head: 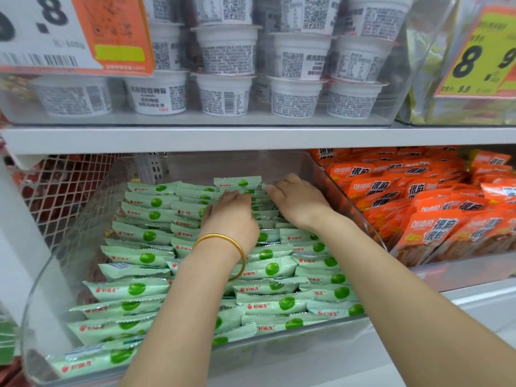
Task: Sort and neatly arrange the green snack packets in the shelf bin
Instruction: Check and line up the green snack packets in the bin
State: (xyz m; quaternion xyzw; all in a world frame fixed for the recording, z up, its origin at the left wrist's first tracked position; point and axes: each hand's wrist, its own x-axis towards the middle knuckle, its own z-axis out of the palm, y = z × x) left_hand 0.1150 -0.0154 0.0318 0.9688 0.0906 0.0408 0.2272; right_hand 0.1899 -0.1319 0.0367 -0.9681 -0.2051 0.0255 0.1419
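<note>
Packets (141,256) pale green, each with a dark green dot and red logo. Neighbouring packs (435,230) orange; cups (224,93) white.

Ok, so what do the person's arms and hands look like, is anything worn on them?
No sleeves or gloves show; both arms are bare right to the frame's edge. The left hand has a plain, smooth, gold-coloured bangle round its wrist. The right hand has nothing at the wrist. No watch shows, and no rings on the parts of the fingers that can be seen.
</note>
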